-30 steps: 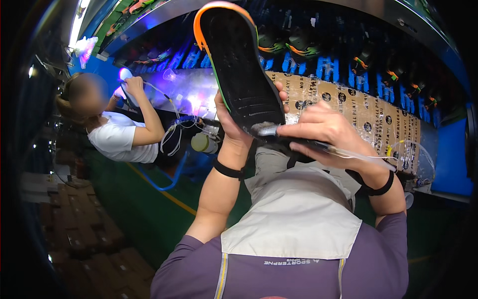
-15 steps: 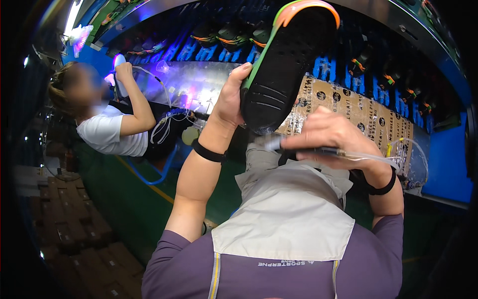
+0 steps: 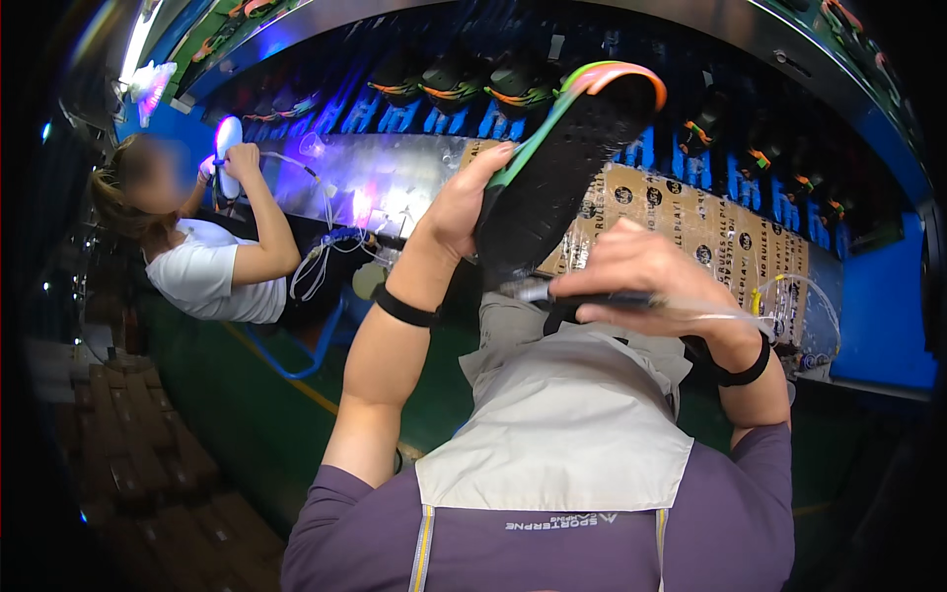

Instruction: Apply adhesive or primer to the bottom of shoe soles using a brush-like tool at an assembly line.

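Blue conveyor rack with shoes overhead, green floor below.
Head view: left hand wraps its fingers around a black shoe sole with an orange-green rim, holding it tilted up in front of the rack. Right hand pinches a thin black tool with a clear tube, its tip touching the sole's lower end. At far left, a co-worker lifts a white sole.

Left hand gripped a black sole, tilted upright; right hand held a tool at the sole's lower end.
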The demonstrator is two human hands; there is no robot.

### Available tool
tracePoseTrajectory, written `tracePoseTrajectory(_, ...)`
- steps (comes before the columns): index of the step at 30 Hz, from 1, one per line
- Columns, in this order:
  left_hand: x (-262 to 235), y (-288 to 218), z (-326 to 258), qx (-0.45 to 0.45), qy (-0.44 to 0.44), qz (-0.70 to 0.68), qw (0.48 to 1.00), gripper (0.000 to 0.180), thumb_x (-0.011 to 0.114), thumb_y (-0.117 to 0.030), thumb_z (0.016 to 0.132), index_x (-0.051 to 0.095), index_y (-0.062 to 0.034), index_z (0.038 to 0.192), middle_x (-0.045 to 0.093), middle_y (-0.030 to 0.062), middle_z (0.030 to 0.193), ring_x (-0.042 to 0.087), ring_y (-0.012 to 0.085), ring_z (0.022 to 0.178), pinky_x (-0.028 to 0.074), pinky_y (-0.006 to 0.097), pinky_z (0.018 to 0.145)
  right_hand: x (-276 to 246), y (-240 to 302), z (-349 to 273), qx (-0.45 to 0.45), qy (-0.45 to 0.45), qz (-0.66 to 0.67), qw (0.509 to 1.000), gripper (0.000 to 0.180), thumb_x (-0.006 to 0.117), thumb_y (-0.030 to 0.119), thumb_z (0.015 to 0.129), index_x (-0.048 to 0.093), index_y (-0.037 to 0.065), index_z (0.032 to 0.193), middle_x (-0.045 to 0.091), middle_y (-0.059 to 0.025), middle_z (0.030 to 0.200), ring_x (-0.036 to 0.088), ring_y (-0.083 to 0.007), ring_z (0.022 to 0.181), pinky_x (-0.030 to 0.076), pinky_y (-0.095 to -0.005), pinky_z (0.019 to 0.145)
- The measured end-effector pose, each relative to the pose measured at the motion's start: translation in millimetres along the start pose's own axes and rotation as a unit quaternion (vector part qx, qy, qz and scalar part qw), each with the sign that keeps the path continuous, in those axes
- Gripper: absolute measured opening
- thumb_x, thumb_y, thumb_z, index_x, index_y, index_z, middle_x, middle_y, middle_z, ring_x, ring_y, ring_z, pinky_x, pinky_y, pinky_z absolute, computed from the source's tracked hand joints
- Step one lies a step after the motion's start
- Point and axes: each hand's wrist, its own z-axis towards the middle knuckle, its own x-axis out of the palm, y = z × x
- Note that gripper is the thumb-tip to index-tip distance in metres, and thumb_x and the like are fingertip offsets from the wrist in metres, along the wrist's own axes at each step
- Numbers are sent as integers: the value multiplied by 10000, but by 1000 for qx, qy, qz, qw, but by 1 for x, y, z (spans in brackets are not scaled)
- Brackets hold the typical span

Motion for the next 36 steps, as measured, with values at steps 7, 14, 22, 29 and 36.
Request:
tracePoseTrajectory(7, -2, 49, -14, -70, 58, -192, 977, 790, 235, -552, 1068, 425, 46, 1546, 617, 307, 1396, 659, 490, 1205, 540, 574, 1057, -4, -50, 15, 131, -392, -89, 906, 256, 793, 60, 887, 769, 21, 1139, 730, -133, 907, 672, -248, 780, 532, -355, 700)
tracePoseTrajectory(14, -16, 73, -20, 14, 63, -177, 982, 726, 178, -494, 1080, 509, 9, 1486, 657, 214, 1365, 681, 341, 1204, 557, 506, 1057, 45, -21, 0, 31, -87, -77, 993, 343, 782, 60, 856, 744, 60, 1197, 719, -133, 848, 703, -310, 790, 533, -430, 728)
tracePoseTrajectory(22, -28, 88, -22, 52, 3, -131, 990, 628, 285, -411, 1090, 477, 17, 1508, 629, 201, 1421, 627, 328, 1300, 486, 493, 1136, 32, -43, -11, 190, -325, 104, 920, 226, 721, 66, 934, 777, 14, 1147, 764, -64, 960, 678, -116, 827, 532, -271, 697)
tracePoseTrajectory(29, -24, 96, -28, 52, 37, -59, 996, 786, 728, -327, 1000, 317, -49, 1609, 564, 92, 1478, 576, 231, 1351, 476, 417, 1141, 56, -86, -7, 329, -358, 258, 835, 249, 709, 172, 974, 774, 11, 1152, 759, -48, 899, 665, -108, 796, 532, -281, 730)
tracePoseTrajectory(36, -25, 95, -23, 109, 1, -14, 994, 779, 707, -359, 1018, 306, -63, 1618, 543, 93, 1501, 559, 238, 1371, 461, 442, 1165, 60, -84, -14, 301, -329, 219, 868, 234, 718, 199, 929, 798, 52, 1093, 769, -83, 899, 681, -129, 789, 543, -295, 735)
